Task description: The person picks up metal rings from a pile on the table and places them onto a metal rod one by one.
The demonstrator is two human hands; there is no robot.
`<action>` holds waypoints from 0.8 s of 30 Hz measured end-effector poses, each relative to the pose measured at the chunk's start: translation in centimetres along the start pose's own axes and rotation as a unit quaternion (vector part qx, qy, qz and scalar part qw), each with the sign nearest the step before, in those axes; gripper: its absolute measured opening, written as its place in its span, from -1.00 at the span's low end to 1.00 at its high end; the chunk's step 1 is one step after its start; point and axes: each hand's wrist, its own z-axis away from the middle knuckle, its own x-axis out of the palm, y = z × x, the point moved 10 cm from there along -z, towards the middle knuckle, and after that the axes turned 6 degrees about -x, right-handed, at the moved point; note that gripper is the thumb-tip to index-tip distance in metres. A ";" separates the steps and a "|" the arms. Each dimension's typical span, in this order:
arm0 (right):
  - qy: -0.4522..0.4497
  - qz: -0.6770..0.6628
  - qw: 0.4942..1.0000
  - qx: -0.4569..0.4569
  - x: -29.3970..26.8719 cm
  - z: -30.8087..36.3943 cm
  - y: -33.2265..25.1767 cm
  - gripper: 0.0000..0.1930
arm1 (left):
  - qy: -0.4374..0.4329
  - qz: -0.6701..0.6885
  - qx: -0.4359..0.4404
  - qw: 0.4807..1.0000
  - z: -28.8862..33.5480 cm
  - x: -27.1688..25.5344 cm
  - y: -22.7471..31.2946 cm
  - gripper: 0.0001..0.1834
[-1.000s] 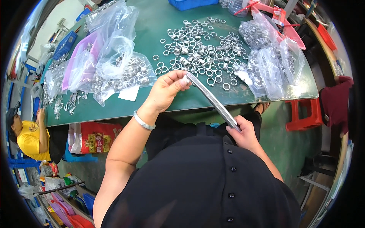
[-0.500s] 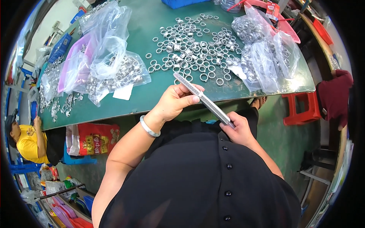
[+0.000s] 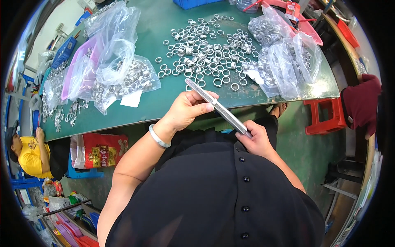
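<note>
A tapered ring mandrel (image 3: 230, 117) with marked graduations slants across in front of my body, its narrow tip pointing up toward the table. My right hand (image 3: 256, 138) is closed round its thicker lower end. Partway along it sits a silver ring (image 3: 214, 101), which my left hand (image 3: 187, 109) pinches between thumb and fingers. Past the tip, a loose spread of silver rings (image 3: 217, 81) covers the middle of the green table (image 3: 152, 107).
Clear plastic bags of rings lie at the left (image 3: 140, 74) and right (image 3: 284, 70). A lilac basket (image 3: 68, 84) stands left, a pink tray (image 3: 308, 31) at far right. A red stool (image 3: 325, 115) is beside the table. A person in yellow (image 3: 33, 154) sits at left.
The view has shifted very slightly. Both hands keep their hold, and the mandrel has turned a little about its length, showing more of its marked face.
</note>
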 end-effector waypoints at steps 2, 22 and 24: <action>-0.002 -0.003 1.000 0.007 0.0 0.0 0.0 -0.87 | 0.004 0.002 0.005 1.000 0.0 0.0 0.2 -0.74; 0.057 -0.024 0.996 0.063 -2.1 1.0 2.4 -0.87 | 0.169 -0.016 0.032 0.985 -0.7 -5.7 4.5 -0.78; 0.056 -0.026 0.996 0.062 -2.0 0.9 2.4 -0.87 | 0.193 -0.220 0.031 0.956 -1.1 -5.2 4.3 -0.80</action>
